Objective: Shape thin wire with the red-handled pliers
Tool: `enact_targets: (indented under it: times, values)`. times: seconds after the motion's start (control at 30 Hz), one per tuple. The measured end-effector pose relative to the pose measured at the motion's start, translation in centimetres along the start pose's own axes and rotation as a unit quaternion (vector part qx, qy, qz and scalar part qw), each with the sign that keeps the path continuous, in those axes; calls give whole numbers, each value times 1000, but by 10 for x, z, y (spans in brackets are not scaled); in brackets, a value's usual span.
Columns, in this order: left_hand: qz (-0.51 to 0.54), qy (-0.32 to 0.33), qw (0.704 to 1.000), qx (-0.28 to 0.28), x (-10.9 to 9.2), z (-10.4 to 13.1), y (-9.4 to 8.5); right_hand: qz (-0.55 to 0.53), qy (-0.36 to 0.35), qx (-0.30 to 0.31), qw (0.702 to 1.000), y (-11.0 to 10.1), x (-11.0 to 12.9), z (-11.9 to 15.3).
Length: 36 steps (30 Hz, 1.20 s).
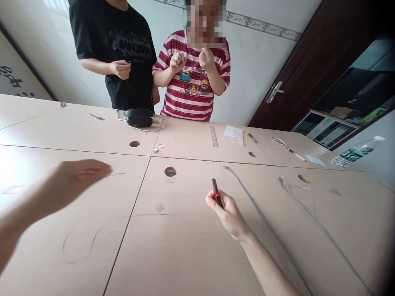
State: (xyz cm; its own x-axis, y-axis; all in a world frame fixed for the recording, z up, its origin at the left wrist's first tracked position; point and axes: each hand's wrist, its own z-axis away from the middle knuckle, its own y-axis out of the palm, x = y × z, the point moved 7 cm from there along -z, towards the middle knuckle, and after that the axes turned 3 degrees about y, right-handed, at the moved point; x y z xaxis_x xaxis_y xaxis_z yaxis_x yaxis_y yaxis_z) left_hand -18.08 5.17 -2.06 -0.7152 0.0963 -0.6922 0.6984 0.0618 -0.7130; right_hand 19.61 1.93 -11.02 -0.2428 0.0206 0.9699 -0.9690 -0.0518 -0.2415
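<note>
My left hand [83, 176], blurred by motion, is raised over the left part of the table [173, 263]. Its fingers are pressed together around one end of a thin cord [117, 174]. A loop of dark cord [92, 242] shows blurred below it. My right hand [226, 211] is closed on small pliers with red and black handles [218, 198], their dark jaws pointing up. Just right of that hand, a bundle of grey cords [262, 216] runs towards the table's front edge.
A second cord bundle [321, 226] lies at the right. Beyond are a ruler [214, 136], a plastic bag [233, 135], pens, a bottle [354, 153] and a black round object [138, 118]. Two people stand across the table. Round holes [170, 172] pierce the tabletop.
</note>
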Motion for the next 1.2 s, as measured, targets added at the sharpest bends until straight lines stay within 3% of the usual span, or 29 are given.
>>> enact_targets:
  times: [0.07, 0.17, 0.23, 0.33, 0.43, 0.57, 0.7, 0.83, 0.9, 1.0, 1.03, 1.1, 1.17, 1.2]
  values:
    - [8, 53, 996, 74, -35, -15, 49, 1, -13, 19, 1000, 8, 11, 2]
    - [45, 81, 976, 197, -76, -14, 119, -6, -15, 40, 999, 15, 21, 4]
    - [48, 73, 967, 239, -88, -7, 147, -4, -15, 46, 999, 16, 25, 6]
    - [-17, 88, 964, 251, -78, -5, 164, 13, -14, 42, 999, 13, 26, 8]
    - [-150, 111, 963, 194, -41, -18, 155, 20, -10, 36, 999, 7, 20, 9]
    - [-290, -3, 953, 81, 39, -39, 120, 16, -7, 30, 999, 3, 15, 6]
    - [-300, -34, 952, 50, 103, -53, 85, -2, -9, 31, 999, 6, 17, 0]
    - [-264, -70, 961, -42, 130, -66, 46, -13, -14, 39, 999, 13, 23, -3]
    - [-251, -74, 961, -87, 117, -66, 38, -17, -14, 44, 999, 16, 27, -4]
    - [-206, -21, 973, -104, 55, -52, 49, -22, -17, 55, 998, 23, 33, -5]
    - [-168, -5, 983, -76, 30, -45, 61, -23, -21, 59, 998, 26, 36, -5]
    - [-27, 26, 998, 58, -21, -27, 96, -22, -26, 67, 997, 30, 41, -5]
    - [73, 43, 983, 163, -65, -5, 127, -19, -30, 70, 997, 33, 45, -4]
    - [110, 52, 975, 183, -81, 4, 137, -19, -32, 73, 997, 34, 47, -4]
